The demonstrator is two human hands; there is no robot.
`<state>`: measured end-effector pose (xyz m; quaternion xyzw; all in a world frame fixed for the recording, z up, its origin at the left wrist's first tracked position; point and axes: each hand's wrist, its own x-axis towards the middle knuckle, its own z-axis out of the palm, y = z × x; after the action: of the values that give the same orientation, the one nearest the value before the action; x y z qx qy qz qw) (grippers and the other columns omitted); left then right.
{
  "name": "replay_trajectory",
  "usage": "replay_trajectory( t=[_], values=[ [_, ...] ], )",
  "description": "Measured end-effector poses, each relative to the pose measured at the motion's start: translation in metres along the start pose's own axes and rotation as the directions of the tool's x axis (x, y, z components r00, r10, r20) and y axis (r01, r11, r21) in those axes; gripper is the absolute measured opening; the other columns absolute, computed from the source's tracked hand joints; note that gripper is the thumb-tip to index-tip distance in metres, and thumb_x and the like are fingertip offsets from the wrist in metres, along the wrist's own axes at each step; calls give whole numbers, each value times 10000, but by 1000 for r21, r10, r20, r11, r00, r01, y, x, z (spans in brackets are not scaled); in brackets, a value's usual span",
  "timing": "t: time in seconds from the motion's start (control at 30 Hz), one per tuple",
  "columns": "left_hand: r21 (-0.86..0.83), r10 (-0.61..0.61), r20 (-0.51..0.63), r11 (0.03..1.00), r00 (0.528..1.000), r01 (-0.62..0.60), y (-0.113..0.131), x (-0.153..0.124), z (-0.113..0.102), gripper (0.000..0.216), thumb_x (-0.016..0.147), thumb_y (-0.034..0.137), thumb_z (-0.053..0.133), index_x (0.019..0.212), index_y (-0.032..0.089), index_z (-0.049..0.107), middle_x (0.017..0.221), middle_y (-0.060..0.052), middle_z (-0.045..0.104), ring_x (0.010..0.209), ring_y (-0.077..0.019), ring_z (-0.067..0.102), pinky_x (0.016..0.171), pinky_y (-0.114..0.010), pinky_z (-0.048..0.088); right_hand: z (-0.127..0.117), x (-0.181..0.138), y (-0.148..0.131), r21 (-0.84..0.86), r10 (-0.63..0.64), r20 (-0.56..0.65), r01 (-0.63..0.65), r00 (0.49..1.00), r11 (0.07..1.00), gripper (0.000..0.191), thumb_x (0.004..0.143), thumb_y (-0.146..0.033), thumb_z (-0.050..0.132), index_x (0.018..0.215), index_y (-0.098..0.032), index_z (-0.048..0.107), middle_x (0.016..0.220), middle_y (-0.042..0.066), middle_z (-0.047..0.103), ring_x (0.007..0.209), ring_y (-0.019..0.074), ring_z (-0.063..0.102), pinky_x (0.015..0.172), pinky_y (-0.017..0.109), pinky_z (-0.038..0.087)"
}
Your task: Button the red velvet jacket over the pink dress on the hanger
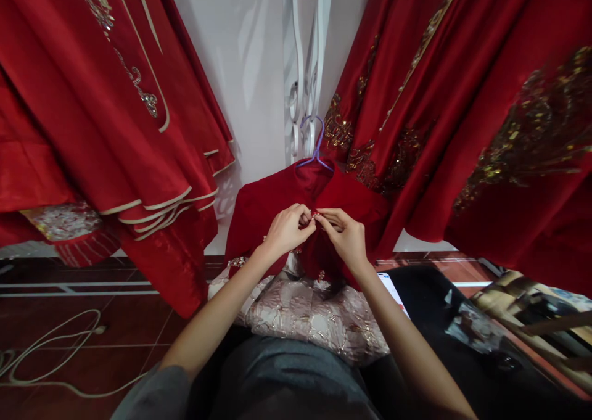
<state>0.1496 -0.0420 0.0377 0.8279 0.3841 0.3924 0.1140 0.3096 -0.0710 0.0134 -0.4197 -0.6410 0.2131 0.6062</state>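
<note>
Fingertip work at the front of a red jacket (266,201), mid-scene, on a purple hanger (316,155).
Left hand (290,229) and right hand (346,232) each pinch, thumb to forefinger, at a small beaded piece (314,216); cannot tell which grips bead, which cloth. Step, judged: handling the front edge; next move calls for steady fingertips. Patterned fabric (296,315) lies near, across the lap; phone (393,292) near right. Red garments (92,142) crowd left and right; fingers partly hide the beaded piece.
</note>
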Motion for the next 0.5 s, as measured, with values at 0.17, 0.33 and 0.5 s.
replay_trajectory(
  t=[0.17,0.33,0.5],
  values=[
    [100,25,39,995,999,-29,5,-1,-4,32,805,197,569,825,194,594,829,-18,642,742,-148,617,695,-252,477,2,1,2,101,59,-6,-59,998,993,309,775,-412,696,993,-196,661,996,70,737,960,221,700,846,364,587],
    [183,72,61,980,996,-82,7,-2,-9,79,850,230,533,858,205,608,852,-10,652,752,-144,618,672,-237,451,1,1,5,155,107,-3,-105,994,982,332,741,-405,728,975,-183,652,980,81,734,947,216,700,872,364,573],
    [294,159,132,936,978,-192,10,1,-9,123,878,233,499,837,202,611,846,-23,639,800,-160,613,663,-239,441,1,2,8,162,131,12,-131,991,978,311,752,-356,706,992,-176,623,985,87,714,943,205,687,821,331,572]
  ],
)
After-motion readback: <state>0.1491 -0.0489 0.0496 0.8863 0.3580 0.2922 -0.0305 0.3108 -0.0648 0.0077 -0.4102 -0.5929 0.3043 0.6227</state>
